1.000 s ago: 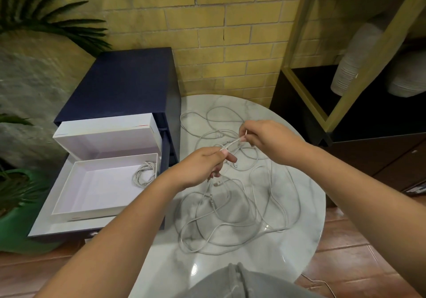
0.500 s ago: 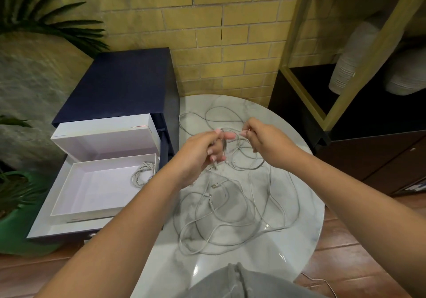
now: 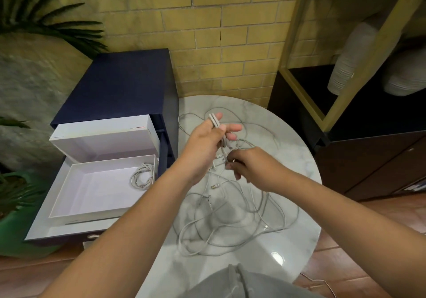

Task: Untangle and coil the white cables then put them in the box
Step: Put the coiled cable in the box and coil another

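Centrally, the left hand (image 3: 205,141) is raised above the round marble desk (image 3: 290,159) and grasps a folded length of the white cables (image 3: 230,219). The fold stands up past the knuckles, the strands run down through the palm, and two fingers (image 3: 234,128) point straight out, away from the wrist. The right hand (image 3: 250,167) sits just below the left hand and slightly nearer the person. Its fingers are curled and pinch a strand where it leaves the left hand's grip. The two hands are close together but apart.

Several small connectors (image 3: 215,186) lie directly beneath the hands. The remaining cable lies in a loose, overlapping tangle on the desk under both forearms, and some loops reach beyond the fingertips toward the far rim.

To the outer side of the left forearm, the white box (image 3: 92,196) lies open on the pulled-out drawer of a dark blue cabinet (image 3: 119,83). One coiled cable (image 3: 141,176) rests inside it, in the corner nearest the left hand. The box lid (image 3: 103,136) stands tilted just beyond the box, against the cabinet front.

Beyond both hands is a yellow brick wall (image 3: 230,32). To the outer side of the right hand, a dark shelf unit with a pale wooden frame holds stacked white dishes (image 3: 343,67). Plant fronds (image 3: 46,25) show far outside the left hand. Grey fabric (image 3: 242,284) fills the near edge, between the forearms.
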Motion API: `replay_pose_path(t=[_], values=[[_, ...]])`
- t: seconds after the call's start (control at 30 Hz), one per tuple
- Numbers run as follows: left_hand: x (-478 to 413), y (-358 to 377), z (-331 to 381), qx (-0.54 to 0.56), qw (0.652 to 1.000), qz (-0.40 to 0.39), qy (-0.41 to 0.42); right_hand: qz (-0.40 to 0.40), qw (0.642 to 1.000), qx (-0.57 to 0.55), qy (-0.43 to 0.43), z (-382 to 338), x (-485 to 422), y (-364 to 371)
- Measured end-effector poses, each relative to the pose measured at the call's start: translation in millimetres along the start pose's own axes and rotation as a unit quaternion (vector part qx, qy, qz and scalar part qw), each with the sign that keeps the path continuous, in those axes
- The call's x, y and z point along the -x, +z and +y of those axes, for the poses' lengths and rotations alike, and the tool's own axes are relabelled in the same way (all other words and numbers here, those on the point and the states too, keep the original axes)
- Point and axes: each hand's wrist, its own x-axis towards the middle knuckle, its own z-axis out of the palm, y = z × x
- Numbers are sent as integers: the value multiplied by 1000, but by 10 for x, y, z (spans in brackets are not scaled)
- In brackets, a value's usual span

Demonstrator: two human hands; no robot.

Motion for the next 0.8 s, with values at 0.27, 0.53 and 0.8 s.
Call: replay_pose_path(t=[0.27,0.53,0.8], values=[[-6,-154,-223,-264,961,27,71,-130,989,68,-11,-129,89,-69],[62,-312,-302,-466,883,-58,16,-57,980,183,-42,-105,85,-308],[167,-264,-207,-356,922,-136,-63,4,968,230,-98,-102,41,-422]])
